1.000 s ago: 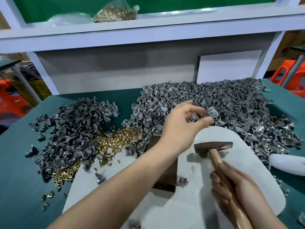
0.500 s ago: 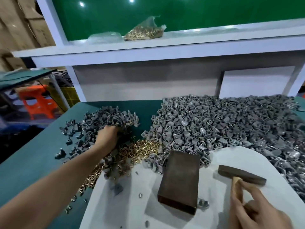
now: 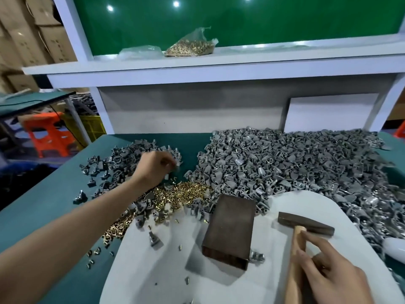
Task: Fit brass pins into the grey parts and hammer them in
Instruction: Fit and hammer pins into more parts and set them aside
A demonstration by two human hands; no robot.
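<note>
My left hand (image 3: 153, 170) hovers over the smaller left pile of grey parts (image 3: 116, 163), fingers curled downward. A small grey piece shows at the fingertips, but the blur hides whether it is pinched. Loose brass pins (image 3: 184, 194) lie just below that hand. My right hand (image 3: 324, 273) holds the wooden handle of the hammer (image 3: 305, 223), whose head rests on the white board (image 3: 153, 270). A brown metal block (image 3: 230, 229) lies on the board, with one grey part (image 3: 257, 257) at its near right corner. The large heap of grey parts (image 3: 295, 167) fills the right.
A single grey part (image 3: 155, 239) and stray pins lie on the board's left side. A plastic bag of brass pins (image 3: 188, 47) sits on the white shelf above. A white rounded object (image 3: 394, 249) lies at the right edge. An orange stool (image 3: 48, 132) stands beyond the table's left side.
My left hand carried a grey part from above the board over to the left pile and has risen slightly there. The hammer was lowered onto the board. The view tilted up.
</note>
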